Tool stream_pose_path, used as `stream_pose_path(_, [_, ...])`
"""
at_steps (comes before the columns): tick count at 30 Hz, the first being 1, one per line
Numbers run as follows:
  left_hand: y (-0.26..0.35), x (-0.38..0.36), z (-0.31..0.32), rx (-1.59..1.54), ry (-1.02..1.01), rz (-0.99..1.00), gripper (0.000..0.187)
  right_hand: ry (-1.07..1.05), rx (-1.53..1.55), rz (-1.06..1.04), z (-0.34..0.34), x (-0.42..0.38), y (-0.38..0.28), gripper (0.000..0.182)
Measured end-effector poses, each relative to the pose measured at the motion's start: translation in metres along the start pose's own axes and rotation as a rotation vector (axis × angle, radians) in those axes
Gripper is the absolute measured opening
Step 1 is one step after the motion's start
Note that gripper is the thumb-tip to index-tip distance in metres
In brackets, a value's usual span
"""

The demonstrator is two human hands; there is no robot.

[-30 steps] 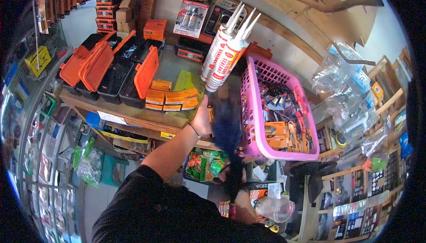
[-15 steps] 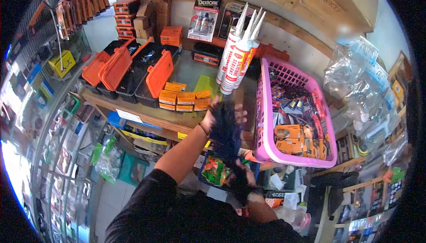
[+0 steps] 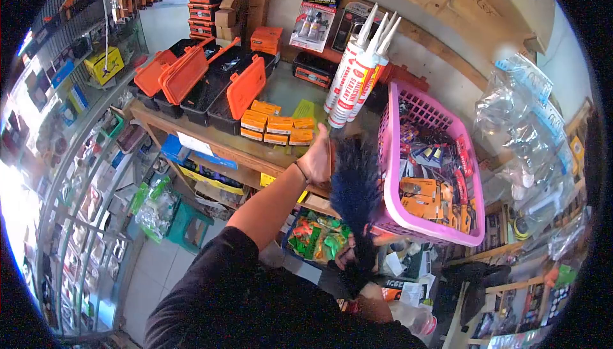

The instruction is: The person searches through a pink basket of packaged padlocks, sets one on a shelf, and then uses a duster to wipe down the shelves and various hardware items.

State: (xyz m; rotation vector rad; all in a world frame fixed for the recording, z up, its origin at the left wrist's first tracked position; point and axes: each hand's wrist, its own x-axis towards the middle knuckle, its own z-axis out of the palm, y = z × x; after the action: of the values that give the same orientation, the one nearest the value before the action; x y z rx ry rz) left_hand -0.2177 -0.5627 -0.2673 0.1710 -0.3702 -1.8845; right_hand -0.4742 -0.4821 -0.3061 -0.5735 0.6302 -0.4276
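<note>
A dark blue-black feather duster (image 3: 354,183) rises in front of the shelf, its plumes between my left hand and the pink basket. My right hand (image 3: 347,258) is closed around its lower end, partly covered by dark feathers. Beside the plumes, my left hand (image 3: 315,159) is held up with the thumb raised and nothing visible in it; its other fingers are partly hidden. Just beyond its thumb stand several silicone sealant tubes (image 3: 352,84) with white nozzles. Small orange boxes (image 3: 276,126) are stacked to the left of that hand.
The pink basket (image 3: 472,237), full of small packaged goods, stands on the right. Black cases with orange lids (image 3: 248,86) stand open on the wooden shelf (image 3: 211,163). Below is a bin of green and orange packets (image 3: 316,237). Glass shelving (image 3: 96,221) lines the left side.
The duster has shifted right, out from in front of my left hand, which now shows beside it with its thumb up. The whole view has turned slightly left.
</note>
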Motion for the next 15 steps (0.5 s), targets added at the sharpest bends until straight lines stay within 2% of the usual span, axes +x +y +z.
stream_pose_path(1, [0.000, 0.003, -0.012, -0.818, -0.152, -0.121, 0.068, -0.044, 0.134, 0.001, 0.004, -0.008, 0.003, 0.030])
stream_pose_path(2, [0.000, 0.005, -0.017, -0.820, -0.148, -0.132, 0.068, -0.088, 0.269, -0.005, 0.009, -0.016, 0.005, 0.032])
stream_pose_path(3, [0.000, 0.004, -0.008, -0.355, -0.330, -0.087, 0.060, -0.131, 0.406, -0.016, 0.016, -0.026, 0.008, 0.034])
stream_pose_path(4, [-0.002, 0.005, -0.004, 0.113, -0.503, -0.044, 0.052, -0.121, 0.418, -0.033, 0.030, -0.035, 0.007, 0.034])
stream_pose_path(5, [-0.006, 0.004, -0.002, 0.106, -0.509, -0.071, 0.052, 0.145, 0.140, -0.146, 0.048, -0.041, 0.003, 0.031])
stream_pose_path(6, [-0.010, 0.003, -0.004, 0.055, -0.409, 0.000, 0.042, 0.415, -0.138, -0.248, 0.058, -0.046, 0.002, 0.039])
stream_pose_path(7, [-0.012, 0.002, -0.006, 0.007, -0.308, 0.071, 0.033, 0.196, -0.161, -0.169, 0.015, -0.042, 0.011, 0.038])
stream_pose_path(8, [-0.011, 0.002, -0.008, 0.003, -0.316, 0.047, 0.033, 0.213, -0.149, -0.184, -0.002, -0.033, 0.020, 0.038])
stream_pose_path(10, [-0.006, -0.002, 0.001, 0.071, -0.102, 0.029, 0.023, 0.210, 0.200, -0.248, -0.012, -0.026, 0.030, 0.038])
stream_pose_path(11, [-0.009, -0.005, 0.013, 0.109, 0.112, 0.067, 0.020, 0.484, -0.150, -0.451, -0.004, -0.015, 0.030, 0.038])
stream_pose_path(12, [-0.008, -0.005, 0.015, 0.112, 0.108, 0.058, 0.020, 0.489, -0.144, -0.457, 0.004, -0.011, 0.024, 0.038])
stream_pose_path(14, [-0.002, -0.009, 0.014, -0.030, -0.186, -0.058, 0.021, 0.713, -0.830, -0.514, 0.018, -0.008, 0.012, 0.031])
stream_pose_path(15, [-0.002, -0.007, 0.017, 0.051, 0.080, -0.018, 0.021, 0.442, -0.085, -0.429, 0.026, -0.009, 0.005, 0.029])
